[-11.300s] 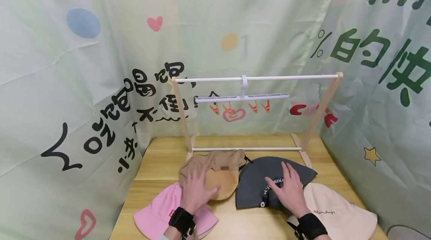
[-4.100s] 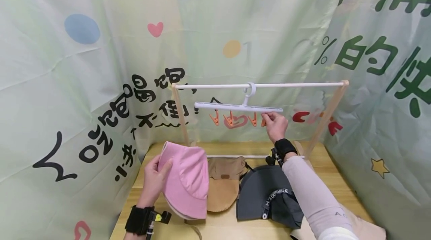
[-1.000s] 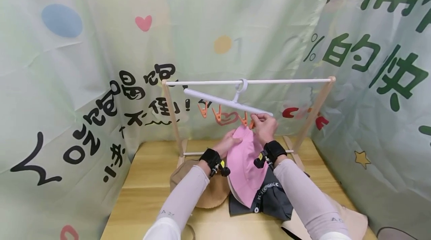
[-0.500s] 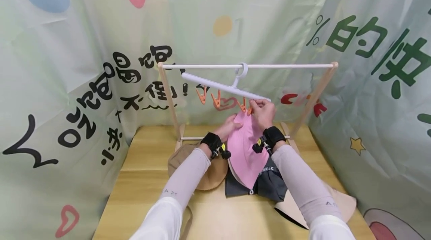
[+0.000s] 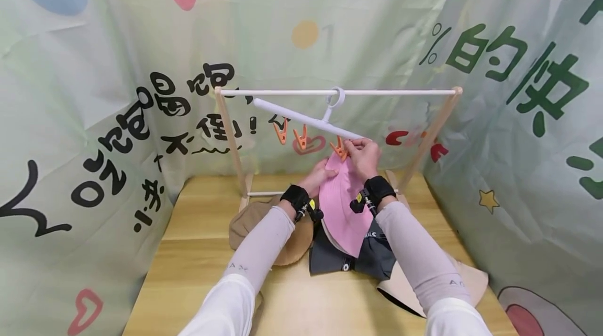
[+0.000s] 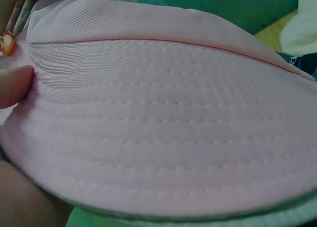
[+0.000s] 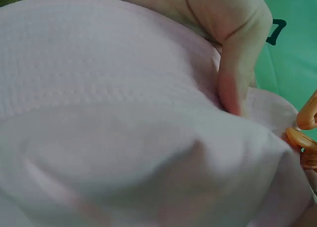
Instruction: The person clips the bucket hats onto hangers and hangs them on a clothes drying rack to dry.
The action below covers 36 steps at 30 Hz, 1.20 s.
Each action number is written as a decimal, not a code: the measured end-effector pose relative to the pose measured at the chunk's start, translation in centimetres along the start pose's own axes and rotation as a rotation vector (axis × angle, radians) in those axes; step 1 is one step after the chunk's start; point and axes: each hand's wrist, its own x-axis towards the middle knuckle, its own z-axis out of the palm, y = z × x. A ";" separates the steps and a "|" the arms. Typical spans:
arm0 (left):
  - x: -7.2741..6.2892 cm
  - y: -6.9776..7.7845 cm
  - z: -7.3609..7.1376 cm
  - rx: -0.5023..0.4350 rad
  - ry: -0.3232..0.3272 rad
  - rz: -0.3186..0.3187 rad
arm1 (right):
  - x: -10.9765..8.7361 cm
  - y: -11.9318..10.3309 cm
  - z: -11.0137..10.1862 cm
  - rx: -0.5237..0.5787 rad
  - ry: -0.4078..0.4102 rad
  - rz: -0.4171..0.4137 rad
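Observation:
My left hand grips the upper edge of a folded pink bucket hat, thumb on its stitched brim in the left wrist view. The hat hangs from that hand, its top right at the orange clips. My right hand pinches the rightmost orange clip under the lilac hanger; fingers partly hide it. The right wrist view shows this clip's jaws at the hat's edge. The hanger tilts, right end down. Two more clips, a left one and a middle one, hang unused.
A wooden rack with a white top rod carries the hanger. On the table lie a brown cap, a dark grey hat under the pink one, and a cream hat. Printed cloth surrounds the table.
Earlier the pink hat lay on the table, then my left hand lifted it and brought it right, up to the clips. The hanger's right end has dipped. In the last second little has moved.

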 end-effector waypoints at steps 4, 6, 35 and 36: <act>0.2 -0.5 0.1 0.000 0.024 0.003 | -0.3 0.2 0.3 -0.001 0.007 -0.040; 0.5 -0.5 0.2 0.002 0.022 -0.006 | -0.3 0.2 0.4 -0.008 0.018 -0.061; 0.4 2.2 4.7 0.645 -0.027 0.093 | -0.3 0.4 -0.6 -0.127 0.098 -0.244; 0.3 2.2 4.7 0.685 -0.024 0.093 | -0.3 0.5 -0.6 -0.122 0.101 -0.251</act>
